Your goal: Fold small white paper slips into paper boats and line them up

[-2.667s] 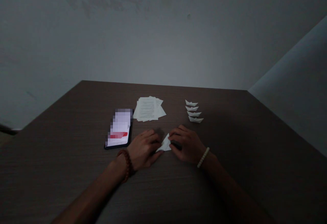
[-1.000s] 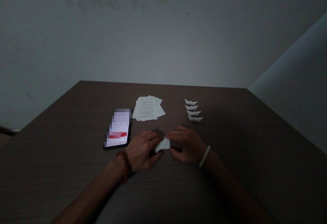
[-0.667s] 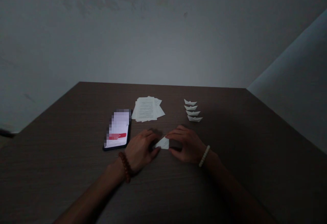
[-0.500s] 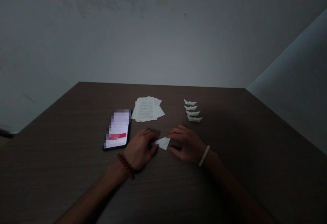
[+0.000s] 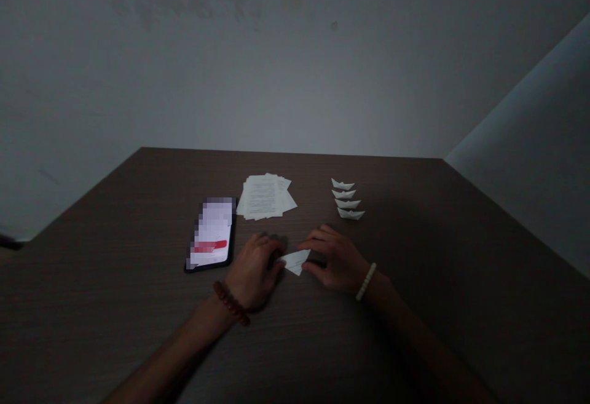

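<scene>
Between my hands is a small folded piece of white paper (image 5: 295,261), roughly triangular, its point toward me. My left hand (image 5: 255,270) pinches its left corner between thumb and fingers. At the other end, my right hand (image 5: 334,258) grips the right corner, thumb below and fingers above. Beyond the right hand, several small folded paper boats (image 5: 348,204) stand in a row running away from me. A loose stack of printed paper sheets (image 5: 263,198) lies past the left hand.
Left of my left hand lies a phone (image 5: 211,232) with a lit screen, partly blurred, showing a red bar. Everything rests on a dark wooden table (image 5: 295,342). A grey wall (image 5: 295,84) rises behind the table's far edge.
The folded paper has shifted slightly toward me and tilted a little. My right thumb has come up onto its right corner. The boats, sheets and phone stay put.
</scene>
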`<state>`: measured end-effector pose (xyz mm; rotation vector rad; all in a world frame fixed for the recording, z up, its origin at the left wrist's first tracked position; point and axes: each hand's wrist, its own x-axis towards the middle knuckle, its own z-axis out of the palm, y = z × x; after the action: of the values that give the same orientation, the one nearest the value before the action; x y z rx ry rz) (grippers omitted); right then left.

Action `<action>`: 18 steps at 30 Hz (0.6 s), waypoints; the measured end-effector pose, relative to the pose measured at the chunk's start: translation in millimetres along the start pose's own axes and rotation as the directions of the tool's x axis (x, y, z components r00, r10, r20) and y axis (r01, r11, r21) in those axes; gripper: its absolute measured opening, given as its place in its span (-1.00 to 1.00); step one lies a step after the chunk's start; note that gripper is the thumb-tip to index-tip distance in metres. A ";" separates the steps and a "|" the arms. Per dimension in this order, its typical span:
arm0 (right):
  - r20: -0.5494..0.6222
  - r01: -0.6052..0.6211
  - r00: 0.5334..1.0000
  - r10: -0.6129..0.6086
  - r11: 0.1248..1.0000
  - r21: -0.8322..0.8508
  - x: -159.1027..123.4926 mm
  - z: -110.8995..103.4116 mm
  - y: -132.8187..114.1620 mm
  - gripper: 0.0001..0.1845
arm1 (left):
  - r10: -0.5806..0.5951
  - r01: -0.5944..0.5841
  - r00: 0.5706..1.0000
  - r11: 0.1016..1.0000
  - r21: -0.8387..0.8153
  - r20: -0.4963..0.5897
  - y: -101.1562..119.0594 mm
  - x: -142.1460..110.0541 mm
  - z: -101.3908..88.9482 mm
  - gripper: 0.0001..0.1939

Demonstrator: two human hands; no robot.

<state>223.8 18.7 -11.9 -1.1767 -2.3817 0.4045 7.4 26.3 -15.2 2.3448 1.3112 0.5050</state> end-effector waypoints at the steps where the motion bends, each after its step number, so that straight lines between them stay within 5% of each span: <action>1: 0.003 0.001 1.000 -0.001 1.000 0.001 0.2 -0.2 -0.2 -0.63 | 0.002 -0.002 1.000 1.000 0.003 0.010 0.6 0.1 0.0 -0.87; 12: -0.019 0.051 0.998 -0.051 0.998 -0.033 -1.2 1.4 1.2 -0.81 | -0.062 0.066 0.997 0.993 -0.098 0.037 8.5 -0.7 -4.7 -0.88; 18: -0.039 0.105 0.993 -0.108 0.992 -0.065 -0.3 3.2 2.5 -0.89 | 0.049 -0.045 0.999 0.990 -0.136 0.025 7.1 0.0 -10.2 -0.80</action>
<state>224.0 19.8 -15.9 -1.0683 -2.4227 0.2690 7.4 24.7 -2.8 2.2668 1.1736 0.5555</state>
